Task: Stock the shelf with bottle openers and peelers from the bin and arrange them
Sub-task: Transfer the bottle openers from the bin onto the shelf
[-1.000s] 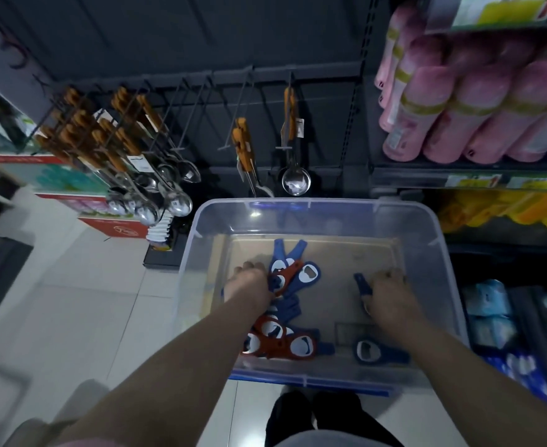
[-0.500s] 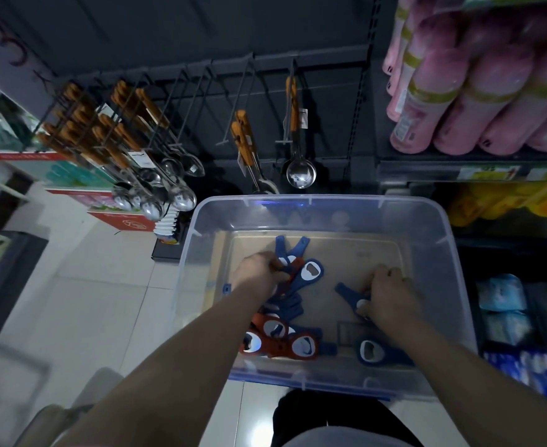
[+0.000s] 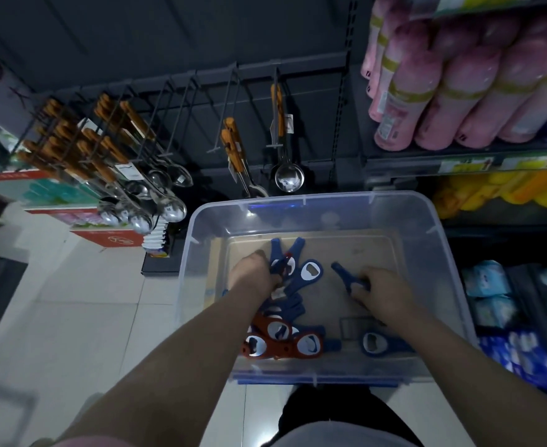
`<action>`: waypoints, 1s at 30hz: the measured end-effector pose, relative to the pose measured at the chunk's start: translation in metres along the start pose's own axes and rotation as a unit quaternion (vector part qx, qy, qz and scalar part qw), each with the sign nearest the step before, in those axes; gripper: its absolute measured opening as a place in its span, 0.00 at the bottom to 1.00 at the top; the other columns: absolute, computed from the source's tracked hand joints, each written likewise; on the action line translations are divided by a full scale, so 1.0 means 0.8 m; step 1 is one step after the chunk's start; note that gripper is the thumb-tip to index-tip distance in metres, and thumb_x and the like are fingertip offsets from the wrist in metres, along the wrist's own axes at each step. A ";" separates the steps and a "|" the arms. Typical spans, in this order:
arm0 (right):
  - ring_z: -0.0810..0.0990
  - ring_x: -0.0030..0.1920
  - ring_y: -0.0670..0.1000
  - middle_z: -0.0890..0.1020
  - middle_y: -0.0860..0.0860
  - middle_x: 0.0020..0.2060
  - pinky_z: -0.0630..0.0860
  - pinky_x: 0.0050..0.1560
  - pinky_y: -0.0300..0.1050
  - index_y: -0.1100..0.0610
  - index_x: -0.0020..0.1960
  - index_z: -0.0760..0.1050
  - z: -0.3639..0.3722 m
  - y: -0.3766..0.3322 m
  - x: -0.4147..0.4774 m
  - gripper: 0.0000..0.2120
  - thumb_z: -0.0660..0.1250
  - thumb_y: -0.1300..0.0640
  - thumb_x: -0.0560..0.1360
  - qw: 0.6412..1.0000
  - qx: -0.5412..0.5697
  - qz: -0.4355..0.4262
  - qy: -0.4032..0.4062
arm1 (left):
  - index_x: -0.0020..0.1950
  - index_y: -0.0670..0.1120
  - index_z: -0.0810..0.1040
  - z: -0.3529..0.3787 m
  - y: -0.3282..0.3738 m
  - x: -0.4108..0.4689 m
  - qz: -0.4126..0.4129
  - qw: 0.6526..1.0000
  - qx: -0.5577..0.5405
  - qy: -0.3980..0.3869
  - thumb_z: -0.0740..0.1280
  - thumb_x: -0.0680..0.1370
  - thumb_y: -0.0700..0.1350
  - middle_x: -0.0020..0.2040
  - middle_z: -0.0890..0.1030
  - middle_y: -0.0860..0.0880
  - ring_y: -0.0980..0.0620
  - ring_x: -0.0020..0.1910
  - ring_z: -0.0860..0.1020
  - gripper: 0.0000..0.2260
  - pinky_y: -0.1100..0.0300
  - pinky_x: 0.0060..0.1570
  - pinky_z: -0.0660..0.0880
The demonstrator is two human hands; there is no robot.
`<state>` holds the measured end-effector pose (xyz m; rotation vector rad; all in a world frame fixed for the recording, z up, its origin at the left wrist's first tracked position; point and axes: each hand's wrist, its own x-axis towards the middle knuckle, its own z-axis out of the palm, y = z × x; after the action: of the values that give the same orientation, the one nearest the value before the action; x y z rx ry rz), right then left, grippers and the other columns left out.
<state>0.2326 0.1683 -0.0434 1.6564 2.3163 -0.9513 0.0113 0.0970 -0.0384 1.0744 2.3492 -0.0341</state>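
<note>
While left grip (image 3: 256,274) clutches openers (image 3: 286,254), right grip (image 3: 386,293) pinches blue opener (image 3: 343,272).

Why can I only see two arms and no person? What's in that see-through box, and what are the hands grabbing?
The camera sits on the person's head and looks down, so only their arms show; that is the one view. Both hands reach into a clear plastic bin. The left hand grips a bunch of bottle openers; the right hand holds a single blue opener. Red openers lie loose nearer the person. Spoons hang on hooks behind the bin.
</note>
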 end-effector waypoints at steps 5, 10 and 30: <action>0.77 0.43 0.55 0.81 0.54 0.43 0.63 0.33 0.44 0.56 0.48 0.75 -0.042 -0.021 -0.034 0.05 0.63 0.55 0.78 0.987 0.073 0.002 0.145 | 0.50 0.46 0.75 -0.019 0.027 0.002 0.070 0.984 -0.161 0.027 0.71 0.74 0.49 0.43 0.78 0.48 0.46 0.45 0.78 0.10 0.59 0.39 0.67; 0.76 0.45 0.59 0.76 0.55 0.42 0.60 0.36 0.45 0.57 0.48 0.70 -0.091 0.006 -0.079 0.04 0.60 0.57 0.80 0.950 0.137 0.053 0.275 | 0.52 0.42 0.75 -0.020 0.119 -0.024 0.185 0.949 -0.254 0.009 0.65 0.79 0.45 0.48 0.79 0.43 0.43 0.49 0.76 0.07 0.57 0.41 0.64; 0.78 0.49 0.63 0.81 0.59 0.49 0.72 0.41 0.52 0.53 0.61 0.69 -0.261 0.401 -0.432 0.13 0.62 0.54 0.77 0.774 0.106 0.328 0.531 | 0.56 0.46 0.78 0.116 0.611 -0.384 0.576 0.795 -0.174 -0.077 0.64 0.78 0.44 0.50 0.82 0.48 0.48 0.51 0.78 0.08 0.58 0.44 0.69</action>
<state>0.7013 0.0707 0.1475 3.3861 1.6612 -0.0444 0.5622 0.1944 0.1306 1.9890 1.1458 0.6938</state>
